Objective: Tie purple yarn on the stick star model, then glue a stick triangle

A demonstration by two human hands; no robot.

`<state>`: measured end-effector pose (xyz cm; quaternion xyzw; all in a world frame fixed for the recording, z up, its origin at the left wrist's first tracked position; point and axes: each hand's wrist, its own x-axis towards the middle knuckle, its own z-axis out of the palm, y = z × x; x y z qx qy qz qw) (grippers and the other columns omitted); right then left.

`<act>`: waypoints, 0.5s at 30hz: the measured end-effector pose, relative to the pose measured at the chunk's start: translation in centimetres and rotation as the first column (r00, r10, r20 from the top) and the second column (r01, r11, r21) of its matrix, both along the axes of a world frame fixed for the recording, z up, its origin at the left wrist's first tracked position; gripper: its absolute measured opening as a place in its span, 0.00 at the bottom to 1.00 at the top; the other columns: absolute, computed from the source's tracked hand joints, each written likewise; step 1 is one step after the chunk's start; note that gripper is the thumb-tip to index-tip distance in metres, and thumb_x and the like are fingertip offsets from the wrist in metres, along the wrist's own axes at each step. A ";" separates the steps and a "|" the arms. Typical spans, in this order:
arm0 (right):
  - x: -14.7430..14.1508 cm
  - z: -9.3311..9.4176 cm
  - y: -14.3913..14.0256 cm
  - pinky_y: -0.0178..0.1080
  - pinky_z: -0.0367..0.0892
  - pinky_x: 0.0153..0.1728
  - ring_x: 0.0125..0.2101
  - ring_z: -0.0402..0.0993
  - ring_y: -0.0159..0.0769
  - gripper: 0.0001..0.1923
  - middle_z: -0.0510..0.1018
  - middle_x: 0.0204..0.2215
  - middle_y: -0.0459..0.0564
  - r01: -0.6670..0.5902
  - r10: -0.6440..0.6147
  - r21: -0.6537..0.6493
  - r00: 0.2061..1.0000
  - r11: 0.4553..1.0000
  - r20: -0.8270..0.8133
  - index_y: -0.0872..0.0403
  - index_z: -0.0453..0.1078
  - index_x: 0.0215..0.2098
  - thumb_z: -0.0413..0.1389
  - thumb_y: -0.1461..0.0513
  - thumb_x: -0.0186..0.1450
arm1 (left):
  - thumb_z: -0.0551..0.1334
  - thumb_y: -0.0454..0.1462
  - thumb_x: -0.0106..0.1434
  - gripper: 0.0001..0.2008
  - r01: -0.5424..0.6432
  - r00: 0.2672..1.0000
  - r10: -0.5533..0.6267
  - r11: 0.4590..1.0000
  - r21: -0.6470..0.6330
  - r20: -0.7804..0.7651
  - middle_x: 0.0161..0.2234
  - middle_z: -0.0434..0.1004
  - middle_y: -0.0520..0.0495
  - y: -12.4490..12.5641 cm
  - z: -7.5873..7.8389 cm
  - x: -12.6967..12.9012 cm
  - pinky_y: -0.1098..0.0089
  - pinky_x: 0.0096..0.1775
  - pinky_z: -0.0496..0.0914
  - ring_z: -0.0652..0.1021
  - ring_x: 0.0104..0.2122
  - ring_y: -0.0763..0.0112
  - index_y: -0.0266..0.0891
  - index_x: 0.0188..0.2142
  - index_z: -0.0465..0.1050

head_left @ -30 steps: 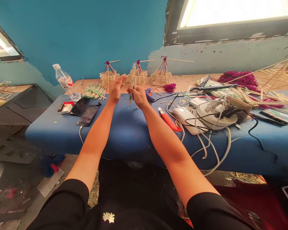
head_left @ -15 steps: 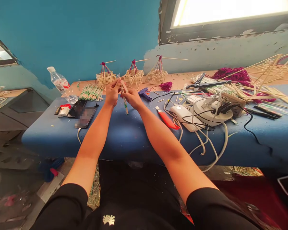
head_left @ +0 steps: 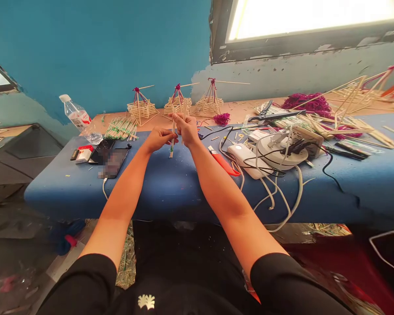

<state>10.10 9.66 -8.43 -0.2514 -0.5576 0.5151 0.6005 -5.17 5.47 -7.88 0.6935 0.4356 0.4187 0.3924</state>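
Note:
My left hand [head_left: 160, 140] pinches a slim chopstick wrapper with green print [head_left: 171, 149] between thumb and fingertips, low on its length. The wrapper stands nearly upright over the blue table cover. Close beside it, my right hand [head_left: 188, 129] is closed around bare wooden chopsticks [head_left: 184, 107], whose pale ends rise above the fist. Its thumb and forefinger reach across to the top of the piece in my left hand; whether they grip it I cannot tell. Left of my hands lies a pile of green-printed wrapped chopsticks [head_left: 121, 128].
Three stick structures with purple yarn tops, one here [head_left: 210, 104], stand along the wall. A plastic bottle [head_left: 79, 117], a phone [head_left: 114, 162] and a cigarette box [head_left: 84, 154] lie left. Rightward are a red-handled knife [head_left: 225, 162], tangled cables, a white power strip [head_left: 246, 159] and purple yarn [head_left: 307, 105].
My hands have drawn slightly apart, the right one rising and the left one lowering along the wrapper. Bare chopsticks now stand up from my right hand. The view has shifted slightly.

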 end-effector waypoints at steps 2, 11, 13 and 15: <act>0.1 0.2 0.0 0.35 0.40 0.20 0.18 0.45 0.21 0.40 0.53 0.16 0.34 0.029 -0.029 -0.010 0.999 1.000 -0.035 0.56 0.76 0.36 0.69 0.29 0.50 | 0.77 0.51 0.57 0.20 0.003 0.998 -0.005 1.000 -0.027 -0.069 0.29 0.86 0.40 -0.2 0.3 0.6 0.69 0.35 0.75 0.83 0.30 0.67 0.36 0.27 0.84; -0.9 1.6 -1.5 0.35 0.40 0.20 0.19 0.43 0.19 0.36 0.59 0.20 0.37 -0.024 0.017 -0.044 0.988 0.999 -0.152 0.55 0.74 0.32 0.70 0.32 0.55 | 0.66 0.44 0.63 0.14 -0.287 0.912 0.298 0.955 0.080 -0.283 0.25 0.84 0.46 -9.3 3.2 -0.3 0.68 0.34 0.73 0.81 0.26 0.66 0.40 0.25 0.83; -1.8 1.7 -2.1 0.35 0.43 0.20 0.19 0.43 0.19 0.33 0.61 0.22 0.38 -0.050 0.042 -0.047 0.985 0.998 -0.168 0.55 0.74 0.33 0.70 0.34 0.58 | 0.64 0.46 0.63 0.15 -0.361 0.870 0.366 0.929 0.080 -0.329 0.25 0.84 0.46 -12.3 3.4 -0.8 0.66 0.33 0.73 0.82 0.26 0.63 0.42 0.26 0.83; -2.2 1.8 -2.2 0.35 0.45 0.20 0.20 0.44 0.20 0.30 0.61 0.23 0.39 -0.062 0.051 -0.057 0.981 0.996 -0.187 0.54 0.74 0.34 0.69 0.36 0.61 | 0.63 0.48 0.64 0.16 -0.410 0.828 0.408 0.908 0.080 -0.384 0.26 0.85 0.47 -15.4 3.7 -0.9 0.65 0.34 0.73 0.83 0.26 0.62 0.44 0.27 0.83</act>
